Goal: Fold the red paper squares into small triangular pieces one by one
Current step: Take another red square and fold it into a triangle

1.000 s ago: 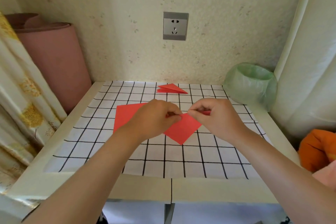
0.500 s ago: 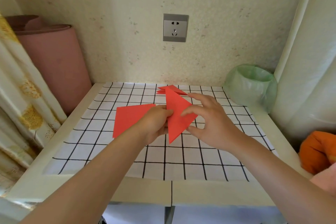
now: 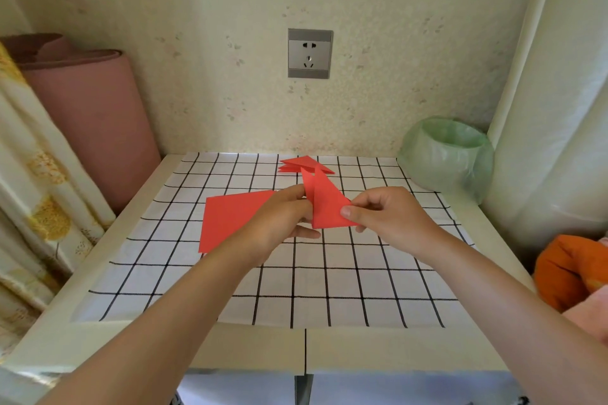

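Your main risk is a crooked crease. You hold the folded paper [image 3: 325, 204] up in the air, clear of the checked cloth [image 3: 329, 289], and its two layers gape a little at the top tip. If you press the fold down now, with nothing flat beneath it, the points may miss each other and the triangle will come out lopsided. A loose pinch could also let one layer slide. Watch your left wrist too: it hangs over the stack of red squares [image 3: 233, 220] and could drag the top sheet askew.

Your right hand [image 3: 391, 217] pinches the paper's lower right corner between thumb and curled fingers. Your left hand [image 3: 283, 223] curls round its left edge, though the exact contact there is partly hidden. The paper stands upright between both hands, tip pointing away from you, just in front of the finished triangles [image 3: 302, 165] lying near the wall.
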